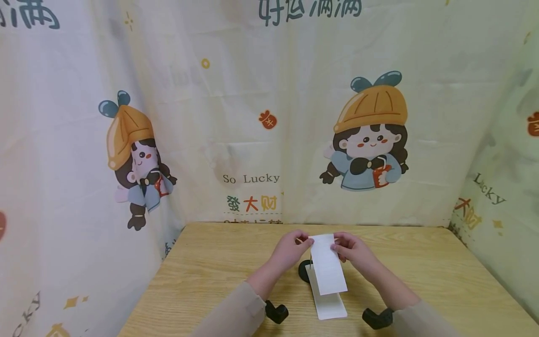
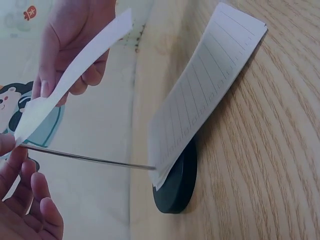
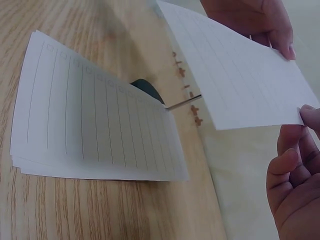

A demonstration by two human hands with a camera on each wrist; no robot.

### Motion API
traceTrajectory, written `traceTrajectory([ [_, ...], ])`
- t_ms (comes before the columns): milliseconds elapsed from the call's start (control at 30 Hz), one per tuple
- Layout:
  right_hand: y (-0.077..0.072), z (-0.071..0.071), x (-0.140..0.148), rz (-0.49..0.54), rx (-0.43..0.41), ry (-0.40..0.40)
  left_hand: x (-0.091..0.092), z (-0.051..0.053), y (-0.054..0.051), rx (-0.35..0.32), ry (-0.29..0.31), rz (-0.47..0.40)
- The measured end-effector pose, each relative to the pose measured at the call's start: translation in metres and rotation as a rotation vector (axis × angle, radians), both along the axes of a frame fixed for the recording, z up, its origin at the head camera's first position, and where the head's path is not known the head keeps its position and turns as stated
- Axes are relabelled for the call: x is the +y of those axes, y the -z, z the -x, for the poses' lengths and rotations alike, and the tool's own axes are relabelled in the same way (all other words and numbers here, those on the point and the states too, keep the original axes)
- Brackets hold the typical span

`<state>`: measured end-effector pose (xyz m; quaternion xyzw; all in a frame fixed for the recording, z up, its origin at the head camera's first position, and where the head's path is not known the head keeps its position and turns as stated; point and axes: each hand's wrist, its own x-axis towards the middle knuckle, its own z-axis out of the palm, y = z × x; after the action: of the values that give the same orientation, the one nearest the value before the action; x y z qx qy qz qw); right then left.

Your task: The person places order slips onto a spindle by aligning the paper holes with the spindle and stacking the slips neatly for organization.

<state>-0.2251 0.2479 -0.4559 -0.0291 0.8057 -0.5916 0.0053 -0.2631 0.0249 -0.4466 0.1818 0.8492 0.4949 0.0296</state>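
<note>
A slip of lined paper (image 1: pixel 327 267) is held up by its far end. My left hand (image 1: pixel 290 250) pinches its left edge between thumb and fingers, and my right hand (image 1: pixel 355 252) pinches the right edge. Below it stands a bill spike with a black round base (image 2: pixel 181 185) and a thin metal rod (image 2: pixel 90 157). A stack of lined slips (image 3: pixel 100 115) sits low on the rod, its near end reaching over the table. In the left wrist view the rod's upper end meets the held slip near the left fingertips; whether it pierces the paper I cannot tell.
The wooden table (image 1: pixel 219 262) spreads around the spike. Behind it and at both sides hangs a pale printed curtain (image 1: pixel 236 140). A black wrist mount juts from the left sleeve (image 1: pixel 236 311), another black mount (image 1: pixel 377 318) from the right.
</note>
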Motion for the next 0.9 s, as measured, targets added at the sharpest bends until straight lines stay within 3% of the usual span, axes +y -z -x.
traceTrajectory([
  [233, 0.0012, 0.0011, -0.0001, 0.000, -0.001, -0.003, 0.0027, -0.0007, -0.0026, -0.033, -0.017, -0.002],
  [600, -0.0007, 0.0004, 0.0002, -0.001, -0.006, -0.001, 0.0059, 0.0004, -0.0037, -0.034, -0.017, 0.007],
  [900, -0.0006, 0.0029, 0.0013, 0.007, -0.006, 0.000, 0.0050, 0.0038, -0.0068, -0.069, 0.026, -0.013],
])
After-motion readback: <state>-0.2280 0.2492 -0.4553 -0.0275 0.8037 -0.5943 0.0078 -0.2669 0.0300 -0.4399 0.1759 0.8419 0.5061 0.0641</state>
